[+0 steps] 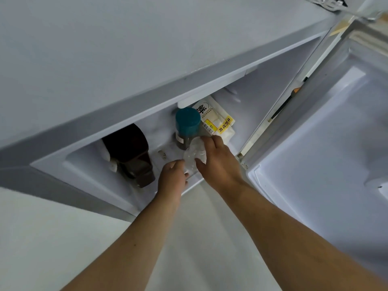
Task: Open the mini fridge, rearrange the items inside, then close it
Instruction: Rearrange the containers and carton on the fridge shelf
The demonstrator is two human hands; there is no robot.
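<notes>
The mini fridge (pixel 147 49) stands with its door (pixel 325 133) swung wide to the right. Inside, a dark brown container (pixel 130 152) sits at the left, a jar with a teal lid (pixel 187 122) in the middle, and a white bread bag with a yellow label (pixel 218 120) behind it at the right. Both hands reach into the opening and hold a clear plastic container (pixel 194 158) near the front edge. My left hand (pixel 173 179) grips its lower left side; my right hand (pixel 218 162) covers its right side.
The fridge's grey top fills the upper left of the view. The door's white inner liner (pixel 315 164) takes up the right side. A pale floor (pixel 42 238) lies below the fridge. A small dark speck (pixel 162 153) lies on the fridge's inner floor.
</notes>
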